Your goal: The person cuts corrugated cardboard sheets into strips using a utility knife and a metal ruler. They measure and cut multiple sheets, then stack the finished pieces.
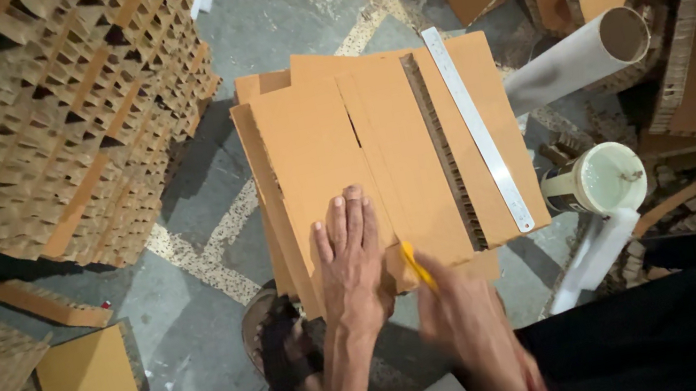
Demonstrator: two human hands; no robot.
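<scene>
Two hands: both at work in the lower middle of the head view, over a stack of brown honeycomb cardboard.
Left hand (349,257): grip fully open, palm and fingers flat on the top cardboard sheet (318,158).
Right hand (470,322): grip closed around a yellow cutter (418,266), its tip against the sheet's near edge, just beside the left hand.
Cardboard stack (455,100): middle of the frame, resting on the floor.
Steel ruler (477,127): lying along the stack's right side.
Cup (598,180): pale, right of the stack.
Tube (581,54): grey, upper right.
Floor (203,345): grey concrete.
Surroundings: tall honeycomb board piles (57,113) upper left; a sandalled foot (279,346) below the stack.
</scene>
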